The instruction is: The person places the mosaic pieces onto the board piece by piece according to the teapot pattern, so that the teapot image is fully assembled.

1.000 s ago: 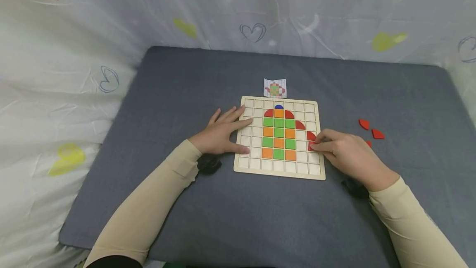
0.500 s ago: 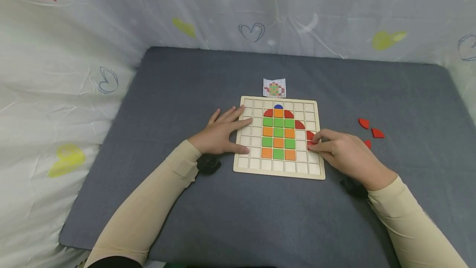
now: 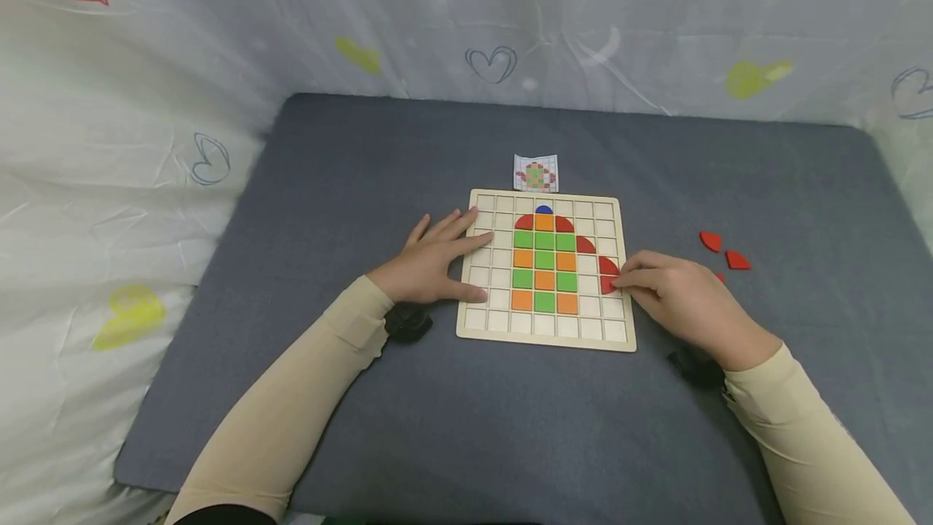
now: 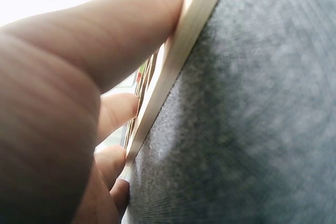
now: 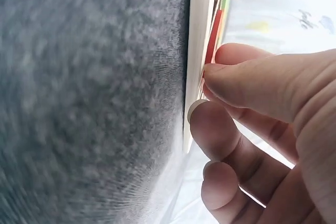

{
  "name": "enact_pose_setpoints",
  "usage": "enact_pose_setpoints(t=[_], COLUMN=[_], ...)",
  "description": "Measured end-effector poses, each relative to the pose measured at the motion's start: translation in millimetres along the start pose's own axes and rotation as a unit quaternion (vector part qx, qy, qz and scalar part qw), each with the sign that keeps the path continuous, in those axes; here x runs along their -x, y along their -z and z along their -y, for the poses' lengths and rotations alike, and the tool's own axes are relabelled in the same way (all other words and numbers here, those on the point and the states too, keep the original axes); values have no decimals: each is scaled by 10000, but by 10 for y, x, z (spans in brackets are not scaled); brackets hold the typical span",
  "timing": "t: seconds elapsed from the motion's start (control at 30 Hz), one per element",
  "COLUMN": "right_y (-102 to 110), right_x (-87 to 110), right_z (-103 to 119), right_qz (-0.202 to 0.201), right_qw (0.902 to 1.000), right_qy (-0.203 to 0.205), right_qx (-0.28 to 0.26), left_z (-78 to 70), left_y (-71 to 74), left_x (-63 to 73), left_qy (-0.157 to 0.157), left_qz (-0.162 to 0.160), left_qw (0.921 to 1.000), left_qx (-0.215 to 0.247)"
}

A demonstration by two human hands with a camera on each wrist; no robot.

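A square wooden grid board lies on the table, holding green, orange, red and blue tiles. My left hand rests on its left side with fingers spread and thumb on the grid; in the left wrist view the thumb lies along the board's rim. At the right side, my right hand pinches a red quarter-circle tile at its right edge, between thumb and index finger. This tile lies in a cell just below another red quarter-circle. In the right wrist view the fingertips partly cover the red tile.
A small pattern card lies behind the board. Loose red quarter-circle tiles lie on the grey table to the right, one partly hidden by the right hand. A printed curtain stands behind the table.
My right fingertips have shifted slightly right, uncovering more of the red tile in its cell. The left hand stays on the board. The head view has drifted slightly.
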State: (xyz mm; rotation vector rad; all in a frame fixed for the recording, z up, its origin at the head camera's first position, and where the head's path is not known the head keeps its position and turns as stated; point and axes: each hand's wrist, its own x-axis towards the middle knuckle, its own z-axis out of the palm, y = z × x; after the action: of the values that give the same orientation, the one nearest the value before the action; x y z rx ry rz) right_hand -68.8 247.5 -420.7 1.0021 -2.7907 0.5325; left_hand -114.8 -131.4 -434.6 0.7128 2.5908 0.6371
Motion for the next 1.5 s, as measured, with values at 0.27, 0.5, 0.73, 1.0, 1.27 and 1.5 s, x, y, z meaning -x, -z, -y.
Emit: enact_pose_setpoints(t=[0.27,0.5,0.73,1.0,1.27,1.5], right_y=[26,173,270,384,466,482], right_x=[53,141,285,431,627,631], right_z=[-62,-174,-295,-452,-568,-626], right_qz=[58,358,447,585,719,966], right_qw=[9996,9955,9904,9826,9728,9652], right_qy=[-256,-880,-1311,-1760,-2198,-2405], right_qx=[130,42,4,37,-169,-345], left_z=[1,-13,-18,-4,-4,8], left_y=[-13,1,10,16,25,10], left_x=[-2,-14,-23,-3,6,7], left_qy=[-10,-16,-36,-48,-99,-37], left_qz=[0,-4,29,42,90,74], left_qw=[10000,10000,10000,10000,9999,10000], left_qx=[-29,5,-4,18,-4,-8])
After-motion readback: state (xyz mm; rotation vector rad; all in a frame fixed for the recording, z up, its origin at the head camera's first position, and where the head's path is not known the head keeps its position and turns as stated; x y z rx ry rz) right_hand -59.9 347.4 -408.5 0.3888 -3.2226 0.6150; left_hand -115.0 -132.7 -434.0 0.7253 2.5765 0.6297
